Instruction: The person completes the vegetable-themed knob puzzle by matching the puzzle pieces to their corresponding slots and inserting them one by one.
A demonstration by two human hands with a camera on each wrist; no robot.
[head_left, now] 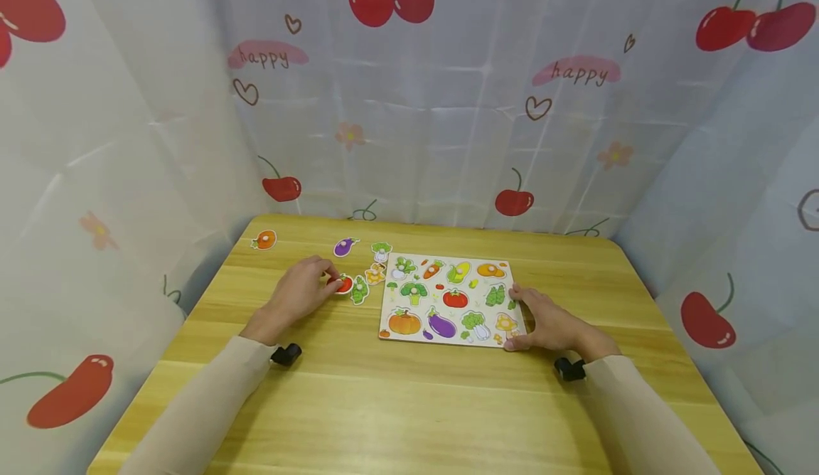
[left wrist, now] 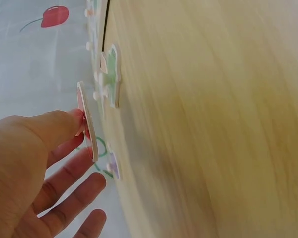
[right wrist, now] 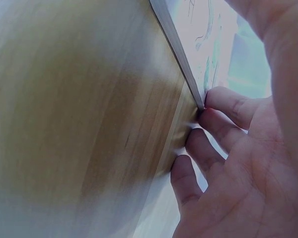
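My left hand (head_left: 299,291) pinches a tomato puzzle piece (head_left: 345,284) between thumb and fingertips, left of the board. Seen from the left wrist, the piece (left wrist: 88,121) stands tilted on edge, clear of the tabletop, with the other fingers spread below. A green leafy puzzle piece (head_left: 360,290) lies right beside it, and a mushroom piece (head_left: 375,274) is close behind. My right hand (head_left: 547,322) rests at the right edge of the vegetable puzzle board (head_left: 476,301), thumb at its near corner. Its fingertips touch the board's edge (right wrist: 181,54) in the right wrist view.
A bok choy piece (head_left: 381,251), an eggplant piece (head_left: 345,247) and a pumpkin piece (head_left: 264,239) lie on the wooden table (head_left: 384,411) toward the back left. A cherry-printed curtain (head_left: 409,141) encloses the table at the back and sides.
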